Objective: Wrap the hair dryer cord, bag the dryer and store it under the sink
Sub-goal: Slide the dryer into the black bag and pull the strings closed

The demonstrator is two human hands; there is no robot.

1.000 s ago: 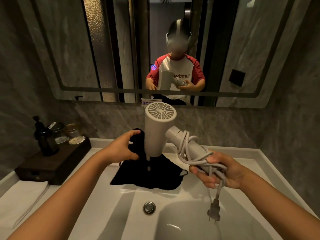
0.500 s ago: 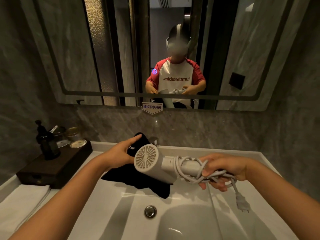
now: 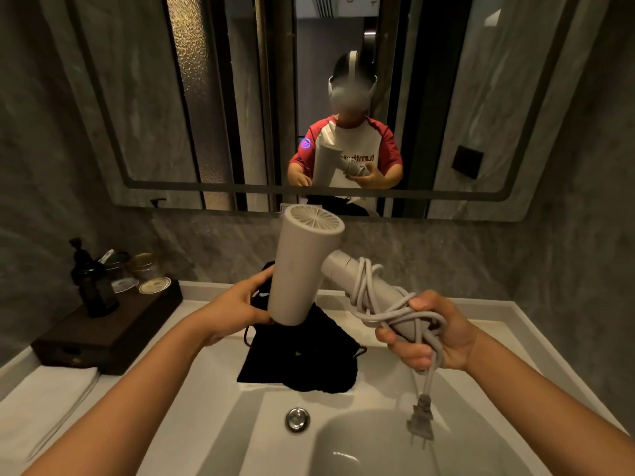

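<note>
A white hair dryer is held above the sink, its barrel upright with the rear grille on top and the nozzle end down. My right hand grips its handle, around which the grey cord is looped; the plug dangles below my fist. A black drawstring bag lies on the ledge behind the basin, directly under the nozzle. My left hand holds the bag's upper edge beside the barrel.
The white sink has a chrome drain knob at its back rim. A dark wooden tray on the left carries a black pump bottle and glass jars. A white towel lies front left. A mirror covers the wall.
The dryer has swung from lying sideways back to barrel-upright, nozzle down over the bag. The plug now hangs lower. My left hand stays on the bag.
</note>
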